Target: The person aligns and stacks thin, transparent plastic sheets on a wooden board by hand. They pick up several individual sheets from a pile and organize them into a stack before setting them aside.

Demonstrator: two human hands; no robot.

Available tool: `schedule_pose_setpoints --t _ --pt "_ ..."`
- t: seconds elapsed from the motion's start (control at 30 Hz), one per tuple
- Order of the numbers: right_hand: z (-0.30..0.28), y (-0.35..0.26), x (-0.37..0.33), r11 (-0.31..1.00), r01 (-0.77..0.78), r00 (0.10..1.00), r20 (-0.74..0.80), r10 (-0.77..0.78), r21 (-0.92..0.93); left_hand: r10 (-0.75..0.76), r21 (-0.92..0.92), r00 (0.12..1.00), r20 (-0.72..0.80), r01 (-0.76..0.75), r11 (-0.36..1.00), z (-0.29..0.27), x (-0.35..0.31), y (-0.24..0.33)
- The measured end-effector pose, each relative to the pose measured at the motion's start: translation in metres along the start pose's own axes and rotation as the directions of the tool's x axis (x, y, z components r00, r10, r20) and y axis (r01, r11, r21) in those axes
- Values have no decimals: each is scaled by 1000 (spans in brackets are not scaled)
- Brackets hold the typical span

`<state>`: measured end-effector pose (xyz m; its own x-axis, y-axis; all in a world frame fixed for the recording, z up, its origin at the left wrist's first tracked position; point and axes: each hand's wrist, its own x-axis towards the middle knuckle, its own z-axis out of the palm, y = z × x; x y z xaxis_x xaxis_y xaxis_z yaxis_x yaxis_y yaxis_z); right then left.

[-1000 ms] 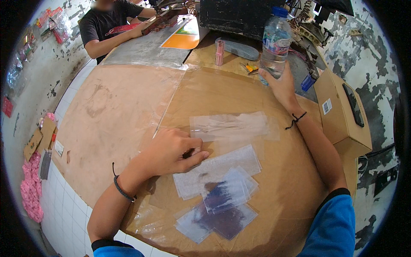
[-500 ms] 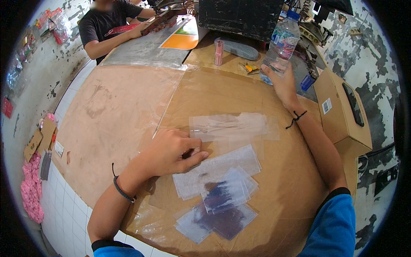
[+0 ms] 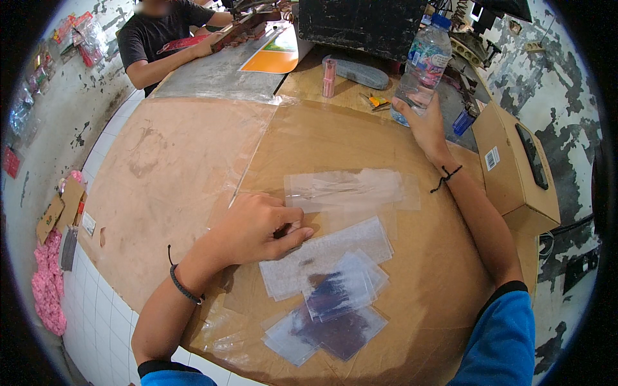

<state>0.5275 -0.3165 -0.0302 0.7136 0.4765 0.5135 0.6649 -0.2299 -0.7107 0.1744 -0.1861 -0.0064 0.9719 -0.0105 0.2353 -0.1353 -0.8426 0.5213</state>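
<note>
My right hand (image 3: pixel 423 122) is wrapped round the lower part of a clear plastic water bottle (image 3: pixel 430 58) with a blue cap, which stands slightly tilted at the far right of the table. My left hand (image 3: pixel 264 228) rests loosely curled on the tabletop, with nothing visible in it. Beside its fingertips lies a whitish translucent plastic sleeve (image 3: pixel 341 254). Smaller clear plastic pieces (image 3: pixel 347 286) overlap it, and more bluish ones (image 3: pixel 344 331) lie nearer to me. Beyond them is a crinkled clear plastic strip (image 3: pixel 351 190), flat on the brown table covering (image 3: pixel 425 276).
A grey sharpening-stone-like block (image 3: pixel 355 72), a pink cylinder (image 3: pixel 329 78) and a yellow-and-black small tool (image 3: pixel 378 102) lie near the bottle. At right, a cardboard box (image 3: pixel 508 174) carries a phone (image 3: pixel 531 156). Across the table, another person's arm (image 3: pixel 170 67) rests by an orange sheet (image 3: pixel 270 62).
</note>
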Motion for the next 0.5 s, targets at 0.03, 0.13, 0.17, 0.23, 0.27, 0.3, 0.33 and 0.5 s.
schedule_pose_setpoints --t 0.03,0.13,0.17,0.23,0.27,0.3,0.33,0.5 --pt "-1 2 1 1000 -26 999 26 26 0 -1 1 1000 0 1 1000 0 0 0" --pt "-5 5 3 998 -6 995 94 12 -68 -1 5 1000 -2 1 1000 0 1 2" --pt "-7 5 3 995 18 993 116 -6 -100 0 8 1000 -1 0 1000 0 2 2" --pt "-2 2 3 996 77 988 136 -71 -41 -3 7 1000 -3 3 1000 1 0 -1" --pt "0 1 2 994 106 984 145 -104 -11 -8 1 1000 2 8 1000 0 -1 -2" --pt "0 2 2 993 120 985 120 -121 15 -10 -1 1000 8 10 1000 -1 0 -1" --pt "1 4 2 990 134 986 95 -138 41 -12 -4 1000 14 12 1000 -1 0 0" --pt "2 10 4 983 97 990 90 -111 154 -12 -17 1000 21 12 1000 -1 1 1"
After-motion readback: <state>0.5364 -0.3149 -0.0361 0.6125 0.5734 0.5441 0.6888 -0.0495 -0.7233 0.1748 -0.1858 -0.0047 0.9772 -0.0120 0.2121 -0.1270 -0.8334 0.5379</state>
